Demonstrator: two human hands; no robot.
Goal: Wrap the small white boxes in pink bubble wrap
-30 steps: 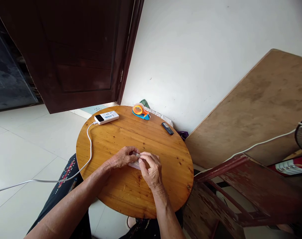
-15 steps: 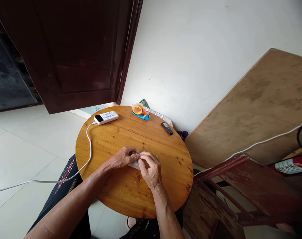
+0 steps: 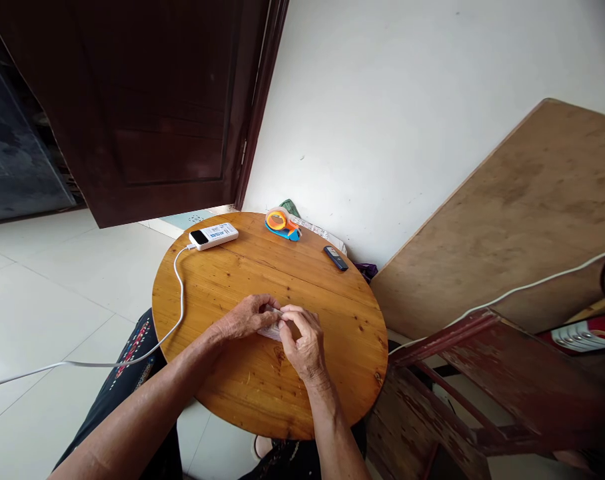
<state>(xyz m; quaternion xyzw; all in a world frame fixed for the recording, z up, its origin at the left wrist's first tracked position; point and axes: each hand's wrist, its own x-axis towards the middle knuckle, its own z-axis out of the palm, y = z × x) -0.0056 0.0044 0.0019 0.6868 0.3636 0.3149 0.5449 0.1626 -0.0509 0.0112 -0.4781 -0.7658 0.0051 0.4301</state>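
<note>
A small, pale, whitish flat piece (image 3: 270,332) lies low over the middle of the round wooden table (image 3: 222,373); its kind is hard to make out. My left hand (image 3: 250,316) pinches it from the left, thumb and fingers closed. From the right, my right hand (image 3: 304,339) grips its upper edge with thumb and forefinger, the fingertips meeting those of my left hand. Fingers hide most of the piece.
At the table's back stands an orange and blue tape dispenser (image 3: 283,224). A white power bank (image 3: 214,236) with a white cable (image 3: 181,293) is at the back left. A small dark device (image 3: 335,259) lies at the right. Beside the table is a reddish wooden chair (image 3: 522,373).
Both hands keep nearly the same place and hold on the pale piece. The whole view has shifted very slightly.
</note>
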